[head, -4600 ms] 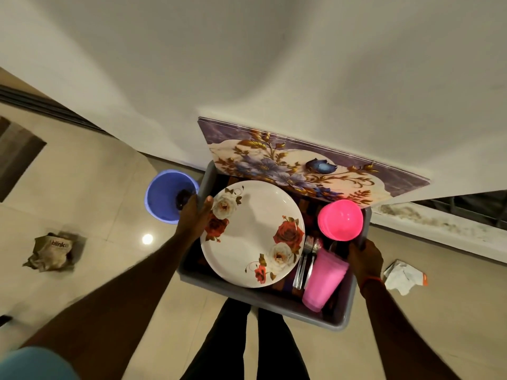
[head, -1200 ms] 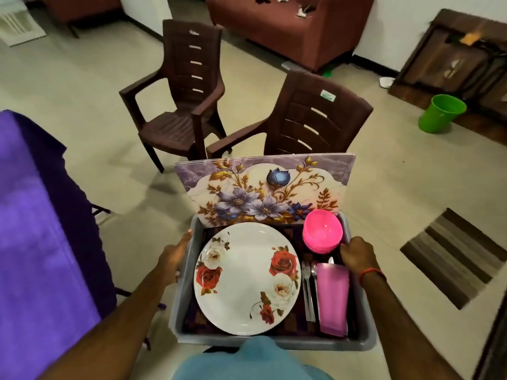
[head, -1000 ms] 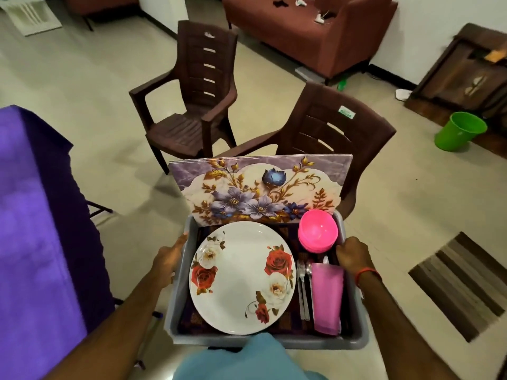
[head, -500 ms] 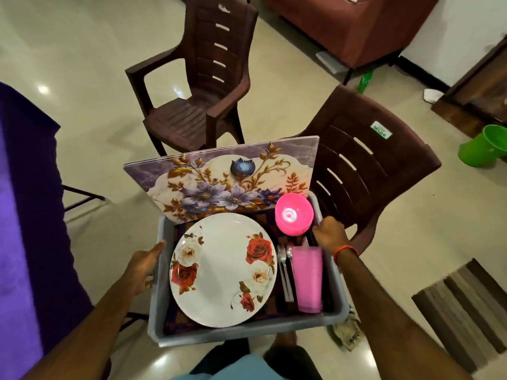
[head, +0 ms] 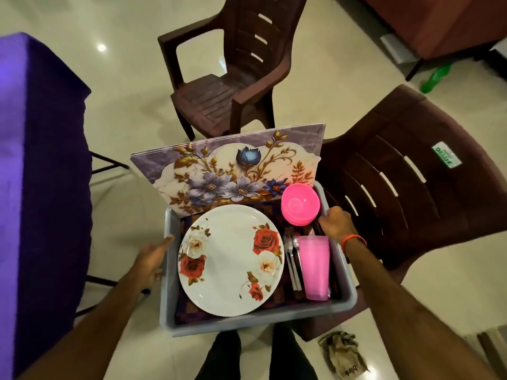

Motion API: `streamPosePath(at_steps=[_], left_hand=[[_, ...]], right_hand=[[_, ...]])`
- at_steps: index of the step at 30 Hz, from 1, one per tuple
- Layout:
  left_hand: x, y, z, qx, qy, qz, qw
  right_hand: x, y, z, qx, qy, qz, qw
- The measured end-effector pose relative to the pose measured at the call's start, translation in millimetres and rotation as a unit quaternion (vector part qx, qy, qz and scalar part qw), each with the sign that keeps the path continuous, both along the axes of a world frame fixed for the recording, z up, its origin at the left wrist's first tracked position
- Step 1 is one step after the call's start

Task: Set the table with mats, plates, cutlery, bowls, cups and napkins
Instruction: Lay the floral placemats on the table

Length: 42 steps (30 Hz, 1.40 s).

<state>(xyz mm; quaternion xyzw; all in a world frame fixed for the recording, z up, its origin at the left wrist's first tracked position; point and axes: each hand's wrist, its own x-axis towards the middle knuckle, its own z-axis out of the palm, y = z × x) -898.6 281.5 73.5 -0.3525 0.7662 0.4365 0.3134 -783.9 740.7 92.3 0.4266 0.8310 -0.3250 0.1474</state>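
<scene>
Plate (head: 230, 261): white w/ red and cream roses, lies flat in grey tub (head: 247, 322), centre of frame, left of tub's middle. Single or stacked: cannot tell.

Under plate: dark patterned cloth (head: 274, 215) over tub floor; type unclear.

Mats (head: 227, 171): floral stack, on edge against tub's upper wall, upper part well above rim.

Bowls (head: 300, 204): pink, nested, upper-right corner of tub, just beside mats.

Cups (head: 314, 266): pink, translucent, on their side along right wall, mouth toward top of frame.

Cutlery (head: 292, 259): steel, lengthwise betw. plate and cups; exact pieces unclear.

Left hand (head: 152, 259): at tub's left wall, thumb straight along rim, fingers curled round outside of wall, clamped on tub.

Right hand (head: 334, 223): at right rim next to bowls, fingers hooked over rim, clamped on tub. Red thread (head: 354, 238) on that wrist.

Tub is held off the floor, above person's legs (head: 225, 357), lower centre.

Surroundings:
- Brown plastic chair (head: 227, 86), upper centre.
- Second brown chair (head: 411, 174), right of frame, green label on back; tub's right side overlaps it.
- Purple-covered table (head: 41, 160), left edge.
- Crumpled paper bag (head: 343, 355) on floor, lower right.
- Red-brown sofa (head: 439, 23), upper-right corner, w/ green item (head: 436, 78) below it; ID unclear.
</scene>
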Motion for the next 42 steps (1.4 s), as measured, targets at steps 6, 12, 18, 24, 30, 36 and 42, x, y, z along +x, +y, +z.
streamPosePath(at_steps=[6,12,18,24,30,36,42], left_hand=[[9,49,-19,0.003,-0.012,0.002,1.000],[14,84,-54,-0.012,-0.025,0.037,0.999],[18,101,-99,-0.007,-0.044,0.057,0.997],[32,123,-128,0.013,-0.068,0.082,0.994],[40,131,-142,0.010,-0.053,0.073,0.996],[37,128,-137,-0.002,-0.052,-0.004,0.999],[30,133,-130,-0.054,-0.009,-0.037,0.998]], right_hand=[[-18,42,-40,0.002,-0.004,0.031,1.000],[-33,76,-84,0.000,-0.028,0.055,0.998],[-45,100,-124,-0.003,-0.031,0.081,0.996],[-47,115,-156,-0.016,-0.021,0.091,0.996],[-49,128,-174,-0.007,-0.022,0.110,0.994],[-52,131,-184,-0.036,-0.030,0.100,0.994],[-59,143,-172,-0.051,0.000,0.123,0.991]])
